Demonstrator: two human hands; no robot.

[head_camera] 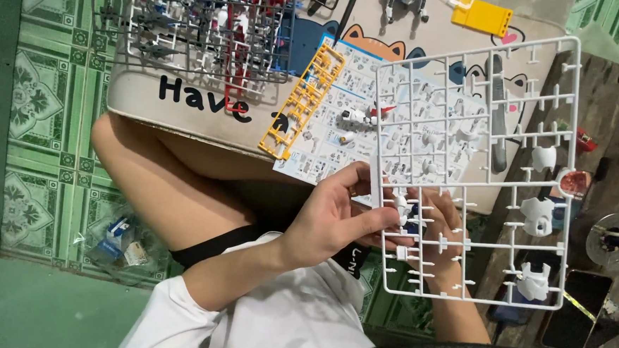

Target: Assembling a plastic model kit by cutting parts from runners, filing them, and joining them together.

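A large white plastic parts frame [511,107] with several small white pieces still attached is held up over the low table [137,101]. My left hand [332,214] grips the frame's near edge, thumb and fingers pinched around its border. My right hand [442,230] is behind the frame's grid, with its fingers at a small white piece [401,203] near that same edge. A white sleeve covers my left forearm.
A yellow parts frame [303,99] and an illustrated instruction sheet [340,126] lie on the table. Grey, red and blue parts frames [204,27] are stacked at the back left. A dark phone [574,308] and a glass dish [611,239] sit on a wooden surface to the right. My bare leg [161,180] is over the green tiled floor.
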